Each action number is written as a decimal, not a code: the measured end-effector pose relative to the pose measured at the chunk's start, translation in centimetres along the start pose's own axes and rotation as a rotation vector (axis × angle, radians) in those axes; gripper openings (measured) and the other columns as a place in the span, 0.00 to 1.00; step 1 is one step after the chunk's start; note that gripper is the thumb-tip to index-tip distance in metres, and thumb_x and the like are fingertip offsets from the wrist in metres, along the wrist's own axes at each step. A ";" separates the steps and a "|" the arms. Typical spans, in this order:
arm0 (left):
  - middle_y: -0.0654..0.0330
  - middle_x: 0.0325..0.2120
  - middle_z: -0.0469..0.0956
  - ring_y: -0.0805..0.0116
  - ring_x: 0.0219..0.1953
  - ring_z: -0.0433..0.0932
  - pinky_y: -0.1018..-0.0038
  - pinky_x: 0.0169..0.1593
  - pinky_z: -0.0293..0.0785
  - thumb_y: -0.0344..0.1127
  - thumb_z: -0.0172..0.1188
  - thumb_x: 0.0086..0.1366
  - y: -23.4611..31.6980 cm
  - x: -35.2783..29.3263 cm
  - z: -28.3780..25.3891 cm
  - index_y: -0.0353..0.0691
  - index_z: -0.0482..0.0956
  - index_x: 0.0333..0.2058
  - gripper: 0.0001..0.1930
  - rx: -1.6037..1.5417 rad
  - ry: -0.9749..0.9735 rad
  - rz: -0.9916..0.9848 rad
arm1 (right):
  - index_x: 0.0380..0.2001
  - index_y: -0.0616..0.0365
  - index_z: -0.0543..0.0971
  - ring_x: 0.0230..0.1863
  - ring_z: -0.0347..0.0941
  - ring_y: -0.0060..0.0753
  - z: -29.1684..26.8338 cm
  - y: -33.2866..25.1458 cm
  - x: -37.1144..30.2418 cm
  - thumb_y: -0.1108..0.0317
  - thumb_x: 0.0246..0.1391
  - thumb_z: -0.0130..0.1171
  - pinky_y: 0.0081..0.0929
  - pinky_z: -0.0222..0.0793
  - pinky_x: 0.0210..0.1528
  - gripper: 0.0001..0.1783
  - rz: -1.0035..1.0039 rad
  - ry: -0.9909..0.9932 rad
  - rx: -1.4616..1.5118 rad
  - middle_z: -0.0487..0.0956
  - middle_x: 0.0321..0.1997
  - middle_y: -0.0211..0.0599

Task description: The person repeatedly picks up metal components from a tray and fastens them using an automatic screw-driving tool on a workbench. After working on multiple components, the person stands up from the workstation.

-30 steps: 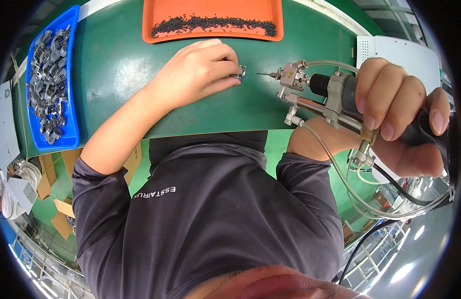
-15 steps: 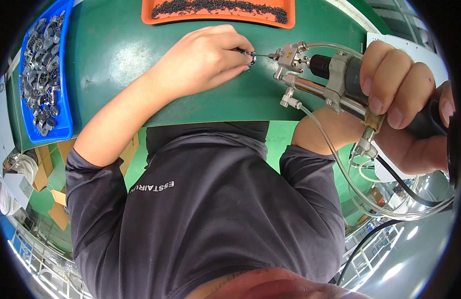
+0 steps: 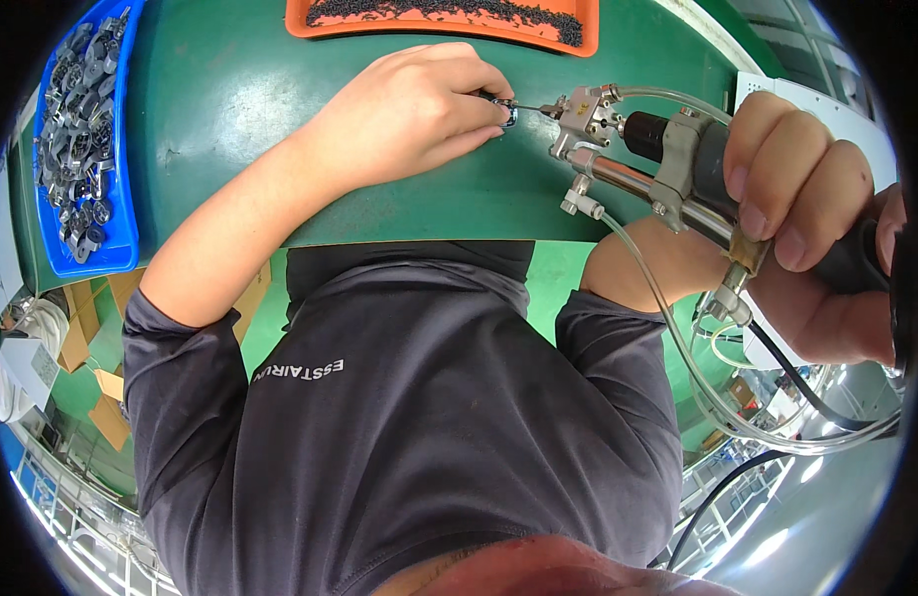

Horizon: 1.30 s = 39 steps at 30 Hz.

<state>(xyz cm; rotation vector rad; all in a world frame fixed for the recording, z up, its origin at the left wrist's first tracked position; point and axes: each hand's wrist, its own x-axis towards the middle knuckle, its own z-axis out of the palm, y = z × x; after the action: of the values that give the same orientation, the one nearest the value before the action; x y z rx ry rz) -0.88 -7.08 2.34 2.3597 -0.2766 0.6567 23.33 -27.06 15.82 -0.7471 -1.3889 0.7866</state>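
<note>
My left hand (image 3: 409,114) is closed in a pinch on a small dark part with shiny edges (image 3: 510,115), just above the green tabletop. Most of that part is hidden behind my fingers. In my right hand (image 3: 801,184) is a power screwdriver (image 3: 677,164) with a metal head, fittings and clear air tubes. My fingers wrap round its dark body. Its thin bit (image 3: 535,107) points left and meets the small part at my left fingertips. Whether the tip sits in a screw is too small to tell.
A blue bin (image 3: 128,189) of grey and black wheel-like parts stands at the far left. At the back, an orange tray (image 3: 449,28) holds many tiny dark screws (image 3: 479,9). Clear tubing (image 3: 657,298) and a black cable (image 3: 796,368) hang from the screwdriver. Cardboard boxes (image 3: 79,328) lie below left.
Both hands, the small part and the screwdriver appear slightly farther right; the view has also shifted a little. My grips look the same, and the bit stays at the part.
</note>
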 end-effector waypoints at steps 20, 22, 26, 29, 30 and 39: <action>0.58 0.41 0.83 0.58 0.40 0.81 0.64 0.44 0.79 0.27 0.70 0.56 0.4 0.0 0.0 0.34 0.85 0.34 0.07 -0.006 -0.017 -0.025 | 0.53 0.50 0.74 0.29 0.66 0.29 -1.5 -0.9 0.0 0.46 0.70 0.48 0.36 0.59 0.37 0.22 0.098 -0.014 0.015 0.71 0.27 0.27; 0.58 0.41 0.83 0.57 0.40 0.81 0.64 0.44 0.79 0.27 0.70 0.56 0.5 0.0 0.0 0.34 0.85 0.34 0.07 -0.006 -0.022 -0.028 | 0.53 0.50 0.74 0.29 0.66 0.29 -3.0 -1.8 -0.6 0.47 0.70 0.47 0.36 0.59 0.37 0.22 0.109 -0.014 0.016 0.70 0.27 0.27; 0.58 0.41 0.83 0.56 0.41 0.81 0.64 0.44 0.79 0.27 0.70 0.57 0.5 0.3 0.1 0.34 0.85 0.34 0.07 -0.026 -0.011 -0.029 | 0.53 0.51 0.74 0.28 0.66 0.29 1.1 -0.4 0.7 0.47 0.70 0.46 0.37 0.59 0.37 0.21 0.131 -0.016 0.026 0.70 0.27 0.28; 0.58 0.41 0.84 0.57 0.41 0.81 0.63 0.45 0.79 0.28 0.70 0.57 0.4 0.1 0.3 0.35 0.86 0.35 0.07 -0.032 -0.009 -0.054 | 0.52 0.51 0.74 0.28 0.66 0.30 1.6 2.1 3.2 0.48 0.70 0.46 0.37 0.59 0.37 0.21 0.140 -0.019 0.037 0.70 0.26 0.28; 0.59 0.41 0.84 0.58 0.42 0.81 0.63 0.45 0.79 0.28 0.70 0.57 0.5 -0.2 0.3 0.36 0.86 0.35 0.07 -0.024 -0.005 -0.080 | 0.52 0.51 0.74 0.28 0.66 0.30 3.0 2.5 2.6 0.48 0.70 0.46 0.37 0.59 0.37 0.21 0.140 -0.024 0.041 0.69 0.26 0.28; 0.65 0.41 0.84 0.62 0.43 0.80 0.65 0.47 0.77 0.32 0.71 0.56 0.4 -0.3 -0.3 0.40 0.87 0.36 0.09 0.040 0.002 -0.034 | 0.51 0.47 0.75 0.27 0.66 0.28 5.4 -1.1 2.8 0.44 0.69 0.50 0.34 0.58 0.37 0.21 0.046 0.006 -0.116 0.71 0.26 0.26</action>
<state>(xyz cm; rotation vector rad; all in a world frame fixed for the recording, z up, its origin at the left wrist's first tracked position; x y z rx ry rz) -1.36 -7.21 2.61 2.3967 -0.2238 0.6545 18.06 -25.34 18.50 -0.8732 -1.4250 0.7436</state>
